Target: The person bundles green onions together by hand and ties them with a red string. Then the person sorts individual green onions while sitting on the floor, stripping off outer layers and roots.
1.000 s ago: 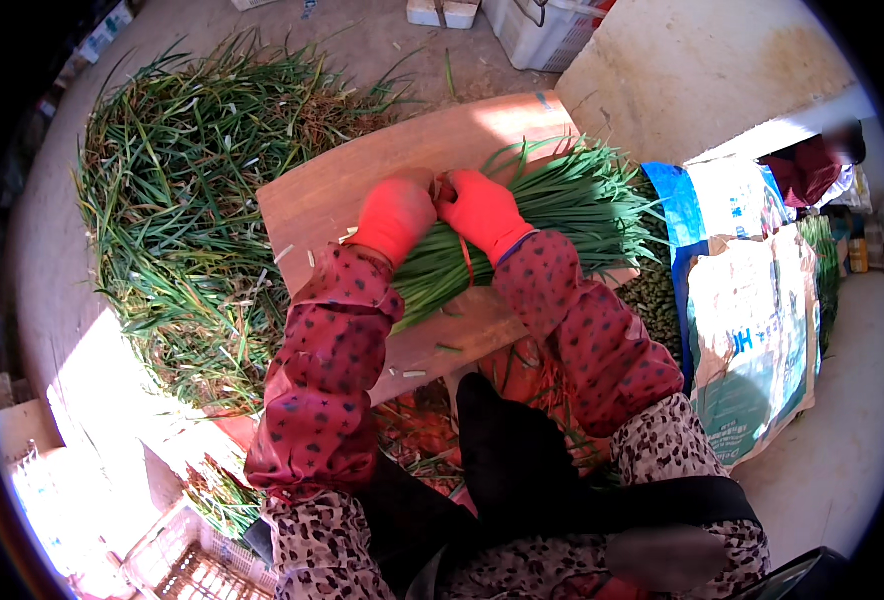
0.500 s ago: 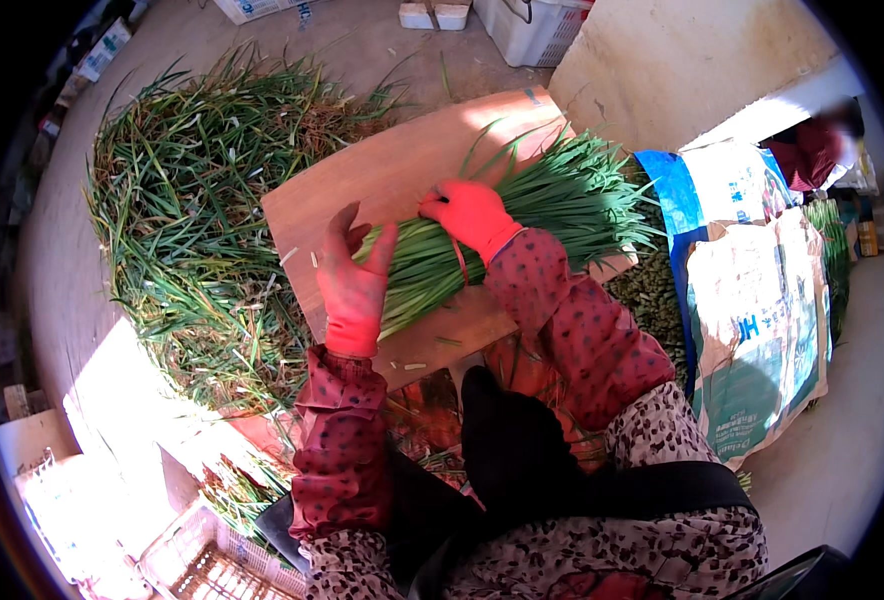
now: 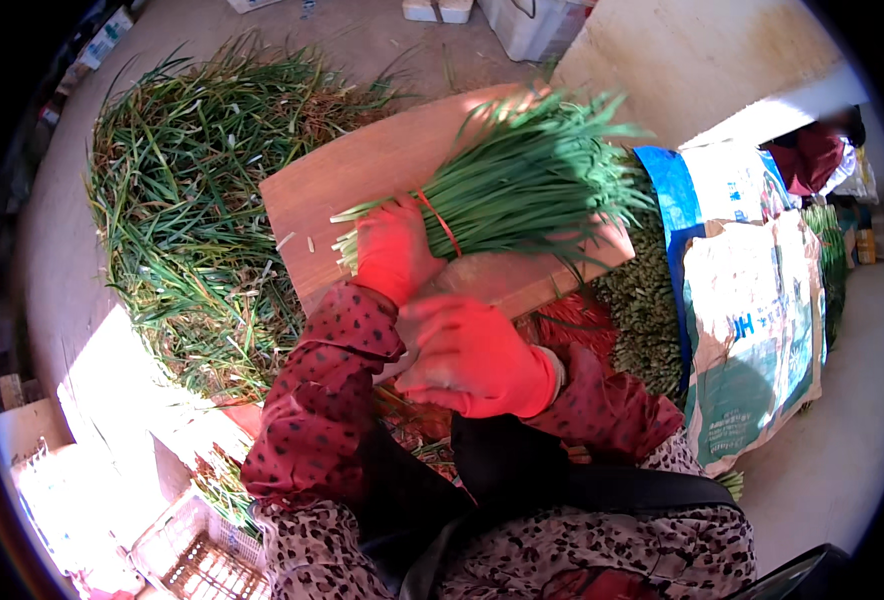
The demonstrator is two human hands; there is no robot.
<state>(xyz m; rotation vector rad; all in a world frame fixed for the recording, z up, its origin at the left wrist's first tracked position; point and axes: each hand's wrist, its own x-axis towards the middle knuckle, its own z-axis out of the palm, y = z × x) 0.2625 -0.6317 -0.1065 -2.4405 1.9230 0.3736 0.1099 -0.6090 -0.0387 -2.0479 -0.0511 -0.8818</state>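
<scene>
A thick bundle of green garlic chives (image 3: pixel 532 185) lies across a reddish-brown wooden board (image 3: pixel 327 185), pale stem ends to the left, leaf tips to the right. Around its stem part runs a red band (image 3: pixel 440 222). My left hand (image 3: pixel 394 250), in an orange-red glove, is closed over the bundle between the band and the stem ends. My right hand (image 3: pixel 477 358), gloved alike, hovers close to my body, below the board's near edge and apart from the bundle. Motion smears its fingers, and I cannot make out whether anything is in them.
A big heap of loose leaves and trimmings (image 3: pixel 197 215) covers the floor on the left. At right, printed sacks (image 3: pixel 752 330) stand beside stacked green bundles (image 3: pixel 647 300). A plastic crate (image 3: pixel 212 550) sits lower left, a white bin (image 3: pixel 532 28) at the back. Another person's dark red sleeve (image 3: pixel 807 160) shows far right.
My left hand has gone from open beside the stems to gripping the bundle. My right hand has left the band and drawn back toward my body. The bundle has shifted slightly and its stem ends now show.
</scene>
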